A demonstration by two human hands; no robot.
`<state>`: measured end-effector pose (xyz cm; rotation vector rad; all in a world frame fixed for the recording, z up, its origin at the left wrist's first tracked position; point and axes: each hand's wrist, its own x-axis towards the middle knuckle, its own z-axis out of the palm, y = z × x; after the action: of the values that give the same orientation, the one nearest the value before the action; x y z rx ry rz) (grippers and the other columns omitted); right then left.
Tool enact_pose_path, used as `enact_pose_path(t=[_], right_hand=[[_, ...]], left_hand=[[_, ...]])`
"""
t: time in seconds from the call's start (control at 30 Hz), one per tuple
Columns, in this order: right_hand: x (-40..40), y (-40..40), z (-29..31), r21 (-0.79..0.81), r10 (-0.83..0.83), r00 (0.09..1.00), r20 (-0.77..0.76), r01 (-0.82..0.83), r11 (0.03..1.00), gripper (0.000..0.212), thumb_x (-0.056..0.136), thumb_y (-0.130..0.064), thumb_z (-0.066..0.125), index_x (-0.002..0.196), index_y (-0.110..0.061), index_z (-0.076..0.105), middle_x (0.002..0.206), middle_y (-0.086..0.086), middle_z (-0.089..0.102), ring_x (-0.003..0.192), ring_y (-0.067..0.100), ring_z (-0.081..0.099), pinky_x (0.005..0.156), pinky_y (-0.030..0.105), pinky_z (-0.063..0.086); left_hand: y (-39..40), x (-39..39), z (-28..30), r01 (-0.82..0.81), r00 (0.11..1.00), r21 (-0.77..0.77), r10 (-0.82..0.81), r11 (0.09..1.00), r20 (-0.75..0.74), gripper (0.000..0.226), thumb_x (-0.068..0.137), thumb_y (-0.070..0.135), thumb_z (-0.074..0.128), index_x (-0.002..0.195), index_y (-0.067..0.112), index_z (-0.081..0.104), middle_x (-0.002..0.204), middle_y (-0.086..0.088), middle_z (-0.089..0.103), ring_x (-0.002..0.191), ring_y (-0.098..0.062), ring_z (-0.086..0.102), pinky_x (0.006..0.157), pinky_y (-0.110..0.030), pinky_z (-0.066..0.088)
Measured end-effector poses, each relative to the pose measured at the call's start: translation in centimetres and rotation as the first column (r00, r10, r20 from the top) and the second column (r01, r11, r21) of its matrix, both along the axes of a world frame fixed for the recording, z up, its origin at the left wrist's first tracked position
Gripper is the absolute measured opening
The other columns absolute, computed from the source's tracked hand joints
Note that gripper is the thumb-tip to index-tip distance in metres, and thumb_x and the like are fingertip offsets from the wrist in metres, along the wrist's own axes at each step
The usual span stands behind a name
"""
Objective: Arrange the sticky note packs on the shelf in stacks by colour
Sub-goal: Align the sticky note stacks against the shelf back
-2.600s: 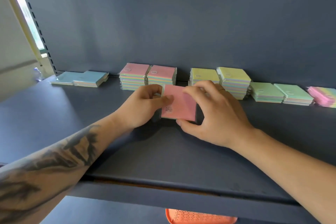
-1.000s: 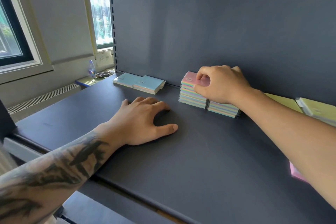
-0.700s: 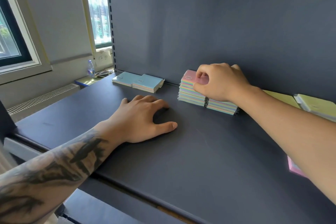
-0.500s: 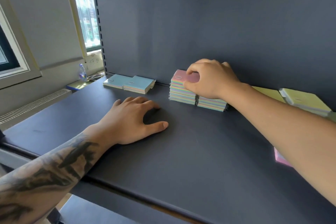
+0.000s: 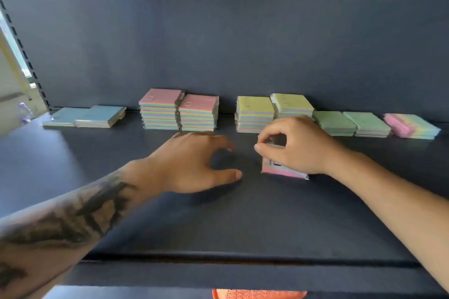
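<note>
Sticky note packs line the rear edge of the dark shelf (image 5: 97, 192), against its back panel (image 5: 218, 31). At the left rear corner, just inside the slotted upright (image 5: 24, 56), two blue-topped packs (image 5: 85, 117) lie flat side by side. To their right stand two pink-topped stacks (image 5: 178, 110), touching each other. After a narrow gap come two yellow-topped stacks (image 5: 274, 109), also touching; the right one is partly hidden by the right hand. Next are two low green-topped stacks (image 5: 352, 122), then a loose pink-and-yellow pile (image 5: 410, 126) nearest the right rear corner.

In front of the pink-topped stacks, the left hand (image 5: 192, 165) is near the middle of the shelf, fingers released and spread, thumb pointing right, holding nothing. The tattooed left forearm (image 5: 73, 213) crosses the front edge of the shelf.

Just right of it, the right hand (image 5: 298, 145) grasps a pink pack (image 5: 281, 168): the fingers (image 5: 262, 145) curl over its upper edge. The pack is tilted, its lower edge at the shelf surface, in front of the yellow-topped stacks and apart from them.

Below the front edge, an orange perforated object (image 5: 257, 295) shows partly.
</note>
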<state>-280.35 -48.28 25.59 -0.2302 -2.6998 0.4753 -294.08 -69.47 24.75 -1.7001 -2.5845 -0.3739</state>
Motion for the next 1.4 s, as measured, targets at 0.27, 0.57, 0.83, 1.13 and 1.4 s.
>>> enact_pose_path(t=[0.27, 0.57, 0.83, 1.13, 1.4], right_hand=[[2.9, 4.1, -1.4, -0.269, -0.072, 0.992, 0.105, 0.098, 0.958, 0.015, 0.089, -0.024, 0.068, 0.089, -0.036, 0.077, 0.083, -0.026, 0.072, 0.082, -0.001, 0.066, 0.076, 0.028, 0.051], [3.4, 3.5, -1.0, -0.294, 0.043, 0.978, 0.206, 0.021, 0.956, 0.021, 0.083, -0.026, 0.077, 0.101, -0.037, 0.079, 0.132, -0.026, 0.06, 0.067, -0.002, 0.057, 0.068, 0.018, 0.039], [3.6, 2.5, -0.9, -0.253, 0.101, 0.946, 0.307, -0.021, 0.967, 0.049, 0.075, -0.035, 0.09, 0.117, -0.043, 0.066, 0.136, -0.029, 0.055, 0.086, -0.01, 0.058, 0.076, 0.011, 0.043], [3.0, 2.3, -1.6, -0.421, 0.12, 0.991, 0.059, -0.084, 0.903, 0.041, 0.083, -0.073, 0.066, 0.11, -0.042, 0.068, 0.093, -0.014, 0.073, 0.078, 0.006, 0.064, 0.073, 0.033, 0.051], [2.0, 1.9, -2.2, -0.382, 0.013, 0.995, -0.095, -0.049, 0.923, 0.101, 0.081, -0.092, 0.036, 0.097, 0.006, 0.057, 0.075, 0.022, 0.046, 0.053, 0.015, 0.053, 0.059, 0.033, 0.04]], left_hand=[[6.6, 3.2, -1.6, 0.083, 0.987, 0.069, -0.092, 0.994, 0.135, 0.069, 0.072, 0.087, 0.054, 0.128, 0.047, 0.057, 0.12, 0.021, 0.064, 0.112, -0.007, 0.058, 0.1, -0.039, 0.049], [5.0, 1.6, -2.3, 0.087, 0.973, 0.113, -0.109, 0.99, 0.202, 0.039, 0.102, 0.045, 0.051, 0.14, 0.044, 0.057, 0.136, 0.025, 0.058, 0.125, -0.003, 0.054, 0.107, -0.033, 0.044], [5.1, 1.2, -2.3, 0.013, 0.894, 0.138, -0.074, 0.99, 0.443, 0.038, 0.098, 0.046, 0.046, 0.129, 0.045, 0.067, 0.132, 0.029, 0.063, 0.127, -0.001, 0.056, 0.113, -0.035, 0.042], [4.7, 1.6, -1.5, -0.006, 0.643, 0.45, -0.341, 0.893, 0.685, 0.041, 0.089, 0.041, 0.058, 0.125, 0.024, 0.066, 0.123, 0.008, 0.072, 0.122, -0.008, 0.062, 0.109, -0.033, 0.044], [5.0, 1.0, -2.3, 0.07, 0.789, 0.433, -0.315, 0.899, 0.527, 0.016, 0.101, 0.017, 0.066, 0.115, 0.018, 0.075, 0.101, 0.004, 0.079, 0.09, -0.013, 0.071, 0.086, -0.028, 0.056]])
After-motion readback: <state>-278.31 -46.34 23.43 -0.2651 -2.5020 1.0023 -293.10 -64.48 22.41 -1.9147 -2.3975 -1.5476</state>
